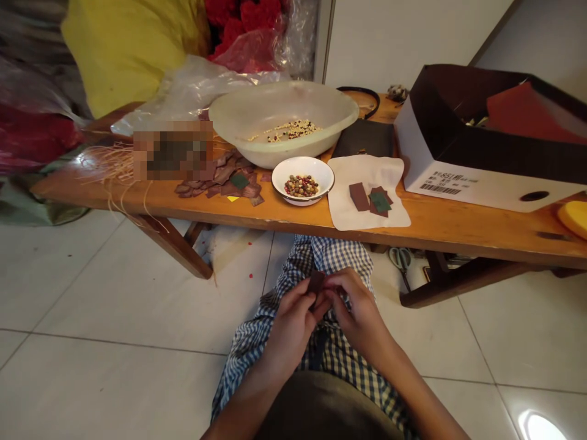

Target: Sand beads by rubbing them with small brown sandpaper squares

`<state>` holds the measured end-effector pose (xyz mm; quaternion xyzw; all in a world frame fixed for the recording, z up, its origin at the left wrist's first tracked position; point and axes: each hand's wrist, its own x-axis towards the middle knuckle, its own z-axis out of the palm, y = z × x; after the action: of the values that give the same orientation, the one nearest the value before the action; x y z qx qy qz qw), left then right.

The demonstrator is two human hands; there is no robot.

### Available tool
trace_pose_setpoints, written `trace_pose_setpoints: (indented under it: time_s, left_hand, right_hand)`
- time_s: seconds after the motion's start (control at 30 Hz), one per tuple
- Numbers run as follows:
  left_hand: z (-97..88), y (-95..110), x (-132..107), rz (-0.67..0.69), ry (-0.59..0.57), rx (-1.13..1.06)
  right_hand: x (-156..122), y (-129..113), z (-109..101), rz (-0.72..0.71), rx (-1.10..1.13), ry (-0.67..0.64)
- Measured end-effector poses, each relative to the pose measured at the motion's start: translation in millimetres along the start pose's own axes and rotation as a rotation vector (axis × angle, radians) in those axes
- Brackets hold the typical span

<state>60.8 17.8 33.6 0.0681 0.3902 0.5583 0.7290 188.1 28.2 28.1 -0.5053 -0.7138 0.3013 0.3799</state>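
Pinching a small dark brown piece [315, 283] between their fingertips, the left hand [290, 335] and right hand [361, 315] are together at lower centre of the frame, over checked trousers [339, 256]. Ahead on the wooden bench [440, 229], a white cloth [343, 205] carries similar brown and green pieces, just beside a small white bowl [302, 165] of mixed beans [301, 186], with a plastic basin [275, 153] behind it.
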Motion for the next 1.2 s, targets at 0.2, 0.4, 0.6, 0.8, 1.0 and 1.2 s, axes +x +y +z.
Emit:
trace_pose_setpoints:
  time_s: [0.2, 0.4, 0.6, 0.8, 1.0, 1.2]
  left_hand:
    - [14.4, 16, -25, -0.006, -0.19, -0.029]
    - [14.6, 24, -34, 0.008, -0.173, 0.022]
    - [12.8, 25, -35, 0.006, -0.163, 0.05]
    - [13.2, 24, -36, 0.009, -0.17, 0.069]
    - [12.1, 23, -38, 0.005, -0.166, 0.081]
    - [11.9, 25, -40, -0.004, -0.161, 0.086]
  right_hand:
    - [-5, -28, -16, 0.239, 0.645, 0.172]
    - [-10, -48, -29, 0.389, 1.239, 0.093]
    - [-12, -53, -27, 0.351, 1.336, 0.055]
    - [-15, -58, -28, 0.294, 1.353, -0.035]
    - [-18, -59, -28, 0.281, 1.37, -0.055]
    - [-20, -59, -25, 0.296, 1.393, -0.081]
